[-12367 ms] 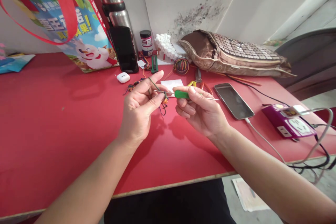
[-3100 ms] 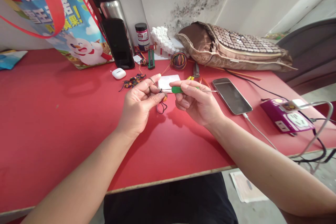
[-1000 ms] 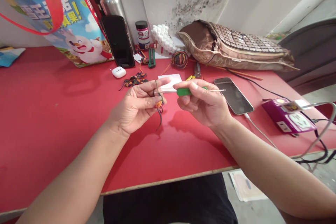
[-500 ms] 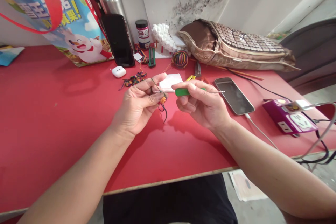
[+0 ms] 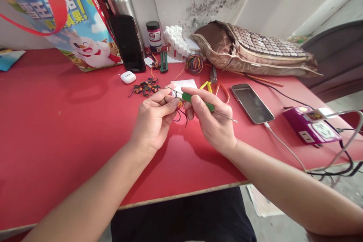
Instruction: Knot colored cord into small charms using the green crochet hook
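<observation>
Between thumb and fingers, my left hand [image 5: 154, 115] pinches a small multicoloured crochet piece [image 5: 180, 104], orange and dark, with dark thread ends hanging below. A dark strand runs over its raised index finger. My right hand [image 5: 214, 115] is closed around the green handle of a crochet hook [image 5: 210, 106]. The hook's thin metal tip points left into the thread by the crochet piece; its other metal end sticks out to the lower right. Both hands are close together above the red table [image 5: 93, 151]. Fingers partly hide the piece.
Behind the hands lie a white pad [image 5: 185, 84], a knotted colourful cord piece [image 5: 146, 86], a ball of multicoloured thread [image 5: 194, 63] and pliers [image 5: 215, 85]. To the right are a phone [image 5: 252, 103] on a cable and a purple power strip [image 5: 312, 125]. A white earbud case [image 5: 128, 77] sits left.
My right hand has moved left and tilted the crochet hook, its tip now lower-right to upper-left. My left hand has shifted slightly right with the piece. The pliers show more.
</observation>
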Demonstrator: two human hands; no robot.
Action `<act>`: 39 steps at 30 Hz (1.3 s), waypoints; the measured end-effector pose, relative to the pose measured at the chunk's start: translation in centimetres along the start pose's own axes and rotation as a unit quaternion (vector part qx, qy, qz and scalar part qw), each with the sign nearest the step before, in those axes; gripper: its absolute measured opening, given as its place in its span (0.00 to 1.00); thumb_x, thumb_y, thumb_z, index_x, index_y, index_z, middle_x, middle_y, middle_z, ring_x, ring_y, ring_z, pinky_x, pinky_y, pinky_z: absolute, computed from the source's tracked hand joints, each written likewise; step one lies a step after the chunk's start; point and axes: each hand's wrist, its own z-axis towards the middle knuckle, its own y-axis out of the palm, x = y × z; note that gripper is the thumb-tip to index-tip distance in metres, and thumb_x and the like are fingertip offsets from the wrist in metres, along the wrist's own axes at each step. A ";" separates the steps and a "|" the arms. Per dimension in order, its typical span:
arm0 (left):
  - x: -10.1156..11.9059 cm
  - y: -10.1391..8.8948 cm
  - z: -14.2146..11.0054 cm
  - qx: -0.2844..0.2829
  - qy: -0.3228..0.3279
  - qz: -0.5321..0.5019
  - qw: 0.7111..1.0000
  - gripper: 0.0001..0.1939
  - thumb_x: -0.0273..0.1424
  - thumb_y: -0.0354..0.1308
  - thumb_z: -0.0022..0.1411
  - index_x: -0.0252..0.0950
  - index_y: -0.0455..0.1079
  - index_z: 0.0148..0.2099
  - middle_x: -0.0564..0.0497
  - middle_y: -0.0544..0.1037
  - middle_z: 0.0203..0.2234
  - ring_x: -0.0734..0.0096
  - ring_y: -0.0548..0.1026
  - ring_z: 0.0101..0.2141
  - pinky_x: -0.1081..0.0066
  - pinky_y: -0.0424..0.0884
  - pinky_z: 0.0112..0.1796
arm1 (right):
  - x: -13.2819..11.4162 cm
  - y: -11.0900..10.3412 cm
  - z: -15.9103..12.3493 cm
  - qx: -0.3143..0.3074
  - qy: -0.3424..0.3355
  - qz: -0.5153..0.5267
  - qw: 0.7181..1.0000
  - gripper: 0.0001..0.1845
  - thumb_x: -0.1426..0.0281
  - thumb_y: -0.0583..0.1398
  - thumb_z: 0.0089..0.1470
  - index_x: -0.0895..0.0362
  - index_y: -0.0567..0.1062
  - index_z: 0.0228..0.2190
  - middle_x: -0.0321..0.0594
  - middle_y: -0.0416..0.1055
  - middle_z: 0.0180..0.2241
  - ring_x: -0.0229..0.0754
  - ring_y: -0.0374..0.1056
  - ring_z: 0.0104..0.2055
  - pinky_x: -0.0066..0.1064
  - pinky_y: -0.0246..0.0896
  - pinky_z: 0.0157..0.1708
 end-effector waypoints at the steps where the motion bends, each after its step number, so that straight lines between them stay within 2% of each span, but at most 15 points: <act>1: 0.2 -0.2 0.2 -0.001 -0.023 -0.011 1.000 0.15 0.16 0.74 0.54 0.36 0.86 0.42 0.56 0.79 0.27 0.78 0.77 0.30 0.77 0.75 0.34 | 0.1 -0.1 0.1 -0.009 0.008 0.016 1.000 0.16 0.54 0.66 0.69 0.51 0.87 0.48 0.38 0.78 0.34 0.37 0.69 0.29 0.36 0.72 0.35; 6: 1.9 -1.3 0.9 -0.054 -0.075 -0.018 0.996 0.17 0.14 0.73 0.53 0.36 0.87 0.43 0.55 0.79 0.26 0.77 0.78 0.28 0.79 0.76 0.31 | -0.1 -1.2 1.0 -0.058 0.057 0.092 0.992 0.13 0.57 0.68 0.68 0.49 0.89 0.46 0.35 0.77 0.32 0.36 0.69 0.29 0.34 0.70 0.34; 10: 2.6 -2.0 1.3 -0.079 -0.077 -0.010 0.994 0.18 0.16 0.74 0.52 0.36 0.87 0.45 0.53 0.80 0.26 0.75 0.78 0.28 0.79 0.74 0.28 | -0.5 -1.7 1.3 -0.041 0.060 0.080 0.994 0.13 0.57 0.69 0.67 0.49 0.90 0.46 0.36 0.76 0.30 0.36 0.67 0.28 0.34 0.67 0.32; 15: 3.1 -2.7 1.6 -0.148 -0.084 -0.004 0.985 0.25 0.22 0.80 0.48 0.31 0.86 0.50 0.53 0.79 0.24 0.77 0.74 0.25 0.79 0.72 0.27 | -0.9 -1.9 1.2 -0.051 0.049 0.090 0.993 0.10 0.61 0.68 0.69 0.48 0.90 0.46 0.35 0.76 0.29 0.35 0.66 0.27 0.33 0.66 0.31; 24: 4.2 -3.0 1.5 -0.213 -0.129 -0.029 0.968 0.25 0.20 0.75 0.49 0.25 0.84 0.51 0.54 0.73 0.21 0.79 0.69 0.24 0.80 0.68 0.24 | -2.1 -2.2 1.5 -0.044 0.070 0.101 0.991 0.10 0.60 0.71 0.65 0.50 0.92 0.41 0.37 0.77 0.26 0.35 0.64 0.24 0.32 0.62 0.26; 27: 4.5 -3.0 1.6 -0.216 -0.157 -0.026 0.963 0.25 0.19 0.74 0.46 0.24 0.85 0.49 0.54 0.71 0.20 0.80 0.67 0.24 0.82 0.65 0.22 | -2.3 -2.2 1.7 -0.057 0.070 0.112 0.990 0.09 0.61 0.71 0.64 0.50 0.92 0.41 0.37 0.75 0.25 0.34 0.63 0.25 0.30 0.59 0.25; 33: 4.8 -3.1 1.8 -0.174 -0.176 0.002 0.969 0.21 0.22 0.71 0.43 0.29 0.86 0.44 0.55 0.68 0.18 0.79 0.63 0.23 0.81 0.64 0.22 | -2.8 -2.1 2.0 -0.060 0.096 0.129 0.985 0.11 0.58 0.75 0.58 0.51 0.92 0.36 0.37 0.72 0.23 0.33 0.59 0.24 0.28 0.52 0.22; 39: 4.5 -3.5 2.0 -0.207 -0.155 0.012 0.966 0.22 0.23 0.77 0.44 0.28 0.88 0.45 0.53 0.72 0.20 0.79 0.68 0.24 0.81 0.67 0.23 | -2.5 -2.2 2.1 -0.066 0.117 0.169 0.976 0.11 0.59 0.74 0.59 0.53 0.92 0.37 0.36 0.72 0.23 0.31 0.57 0.22 0.28 0.50 0.21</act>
